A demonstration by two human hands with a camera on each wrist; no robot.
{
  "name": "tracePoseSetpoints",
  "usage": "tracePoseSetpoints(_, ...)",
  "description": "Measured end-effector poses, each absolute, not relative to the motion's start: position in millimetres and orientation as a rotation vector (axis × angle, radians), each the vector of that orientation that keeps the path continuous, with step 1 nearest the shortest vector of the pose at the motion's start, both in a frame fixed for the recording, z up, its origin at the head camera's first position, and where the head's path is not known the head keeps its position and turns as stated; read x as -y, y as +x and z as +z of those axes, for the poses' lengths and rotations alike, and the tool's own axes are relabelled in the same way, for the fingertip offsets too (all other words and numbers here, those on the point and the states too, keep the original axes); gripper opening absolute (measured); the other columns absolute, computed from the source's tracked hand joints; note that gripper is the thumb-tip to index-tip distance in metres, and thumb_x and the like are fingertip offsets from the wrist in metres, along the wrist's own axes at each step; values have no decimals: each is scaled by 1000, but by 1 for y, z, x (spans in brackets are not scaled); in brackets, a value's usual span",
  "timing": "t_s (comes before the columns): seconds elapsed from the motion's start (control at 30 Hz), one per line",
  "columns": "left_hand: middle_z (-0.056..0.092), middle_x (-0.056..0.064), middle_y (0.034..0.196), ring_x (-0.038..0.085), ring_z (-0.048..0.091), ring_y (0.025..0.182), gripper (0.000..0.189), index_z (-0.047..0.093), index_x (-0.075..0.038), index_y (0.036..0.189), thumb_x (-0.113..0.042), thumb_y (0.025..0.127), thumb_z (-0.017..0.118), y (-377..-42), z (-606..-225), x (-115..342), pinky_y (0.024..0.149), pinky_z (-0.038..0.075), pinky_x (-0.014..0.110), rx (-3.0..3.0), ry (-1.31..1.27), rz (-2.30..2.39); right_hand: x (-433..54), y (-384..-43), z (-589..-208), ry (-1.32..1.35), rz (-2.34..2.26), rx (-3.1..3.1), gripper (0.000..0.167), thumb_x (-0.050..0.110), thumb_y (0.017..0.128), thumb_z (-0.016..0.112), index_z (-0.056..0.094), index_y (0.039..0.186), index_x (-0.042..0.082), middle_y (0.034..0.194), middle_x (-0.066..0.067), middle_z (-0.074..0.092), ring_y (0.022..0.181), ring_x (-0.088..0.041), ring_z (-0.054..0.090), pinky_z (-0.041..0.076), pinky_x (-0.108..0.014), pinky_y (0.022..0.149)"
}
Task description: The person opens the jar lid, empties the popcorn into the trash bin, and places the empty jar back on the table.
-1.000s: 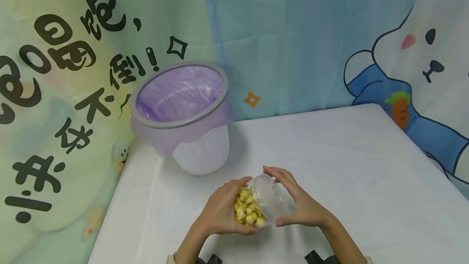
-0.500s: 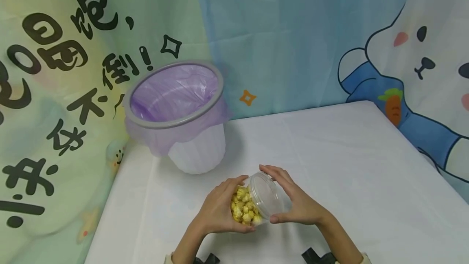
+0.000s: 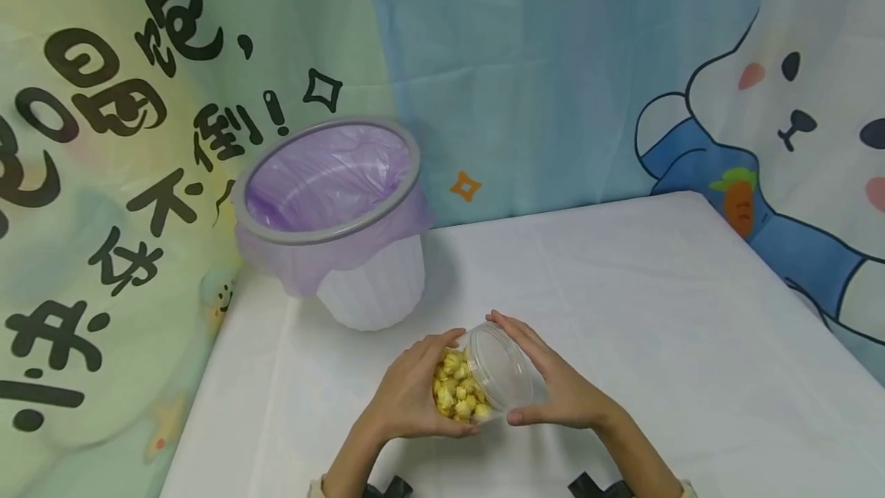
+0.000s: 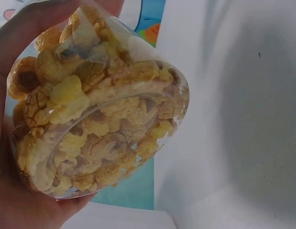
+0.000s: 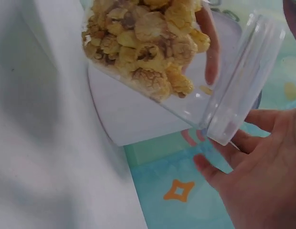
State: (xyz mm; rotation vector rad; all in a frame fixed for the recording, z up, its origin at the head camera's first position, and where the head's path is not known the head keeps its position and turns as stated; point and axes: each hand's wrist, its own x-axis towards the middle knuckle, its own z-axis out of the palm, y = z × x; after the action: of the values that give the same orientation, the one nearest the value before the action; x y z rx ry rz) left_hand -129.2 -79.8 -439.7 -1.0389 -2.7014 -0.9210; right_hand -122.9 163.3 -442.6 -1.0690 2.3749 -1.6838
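Note:
A clear plastic jar (image 3: pixel 462 389) of yellow popcorn lies tipped on its side in the head view, held above the white table. My left hand (image 3: pixel 413 394) grips the jar's body, thumb below and fingers above. The left wrist view shows the jar's round base (image 4: pixel 102 138) with popcorn pressed against it. A clear screw lid (image 3: pixel 501 366) is on the mouth, facing right. My right hand (image 3: pixel 563 390) curves round the lid, fingers at its upper rim and thumb at its lower edge. In the right wrist view, spread fingertips (image 5: pixel 224 150) lie right at the lid's rim.
A white bin (image 3: pixel 376 287) with a grey rim ring and a purple liner bag (image 3: pixel 332 175) stands at the back left of the white-clothed table (image 3: pixel 622 313). A printed curtain (image 3: pixel 525 83) hangs behind the table and along its left side.
The head view has shifted slightly, so the bin and curtain appear further left. Both hands stay round the jar and lid with almost no change in their grip.

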Motion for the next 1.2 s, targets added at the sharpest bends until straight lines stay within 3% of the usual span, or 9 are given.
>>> tracePoseSetpoints(0.2, 51, -5, 121, 11, 52, 104, 112, 25, -30, 143, -57, 51, 82, -129, -439, 82, 86, 46, 37, 2720, -1041, -945, -160, -123, -442, -1078, -1672, -2428, 100, 22, 66, 80, 23, 147, 14, 146, -5, 25, 130, -23, 27, 32, -67, 86)
tracePoseSetpoints(0.57, 52, -4, 120, 11, 51, 104, 111, 24, -32, 143, -58, 51, 81, -129, -442, 82, 86, 46, 36, 2719, -1035, -972, -166, -126, -443, -1146, -1833, -2352, 102, 10, 62, 79, 22, 146, 5, 148, -16, 22, 134, -22, 19, 22, -75, 87)
tracePoseSetpoints(0.8, 51, -6, 121, 11, 51, 106, 113, 23, -32, 143, -57, 50, 82, -129, -441, 83, 87, 46, 37, 2731, -1021, -942, -184, -131, -434, -1021, -1829, -2505, 100, 5, 60, 78, 26, 145, 6, 147, -10, 25, 135, -18, 16, 10, -74, 93)
tracePoseSetpoints(1.07, 51, -6, 122, 11, 50, 108, 113, 23, -33, 143, -58, 50, 82, -128, -440, 84, 88, 45, 38, 2743, -1013, -945, -209, -140, -436, -919, -1815, -2615, 100, 3, 60, 81, 28, 144, 7, 145, -9, 26, 131, -12, 19, 13, -72, 92)
tracePoseSetpoints(1.2, 51, -5, 122, 11, 50, 109, 113, 23, -33, 143, -57, 50, 82, -128, -440, 84, 89, 45, 39, 2754, -1012, -946, -219, -143, -441, -857, -1792, -2712, 101, 1, 56, 82, 31, 143, 5, 143, -10, 28, 128, -11, 21, 19, -63, 95)
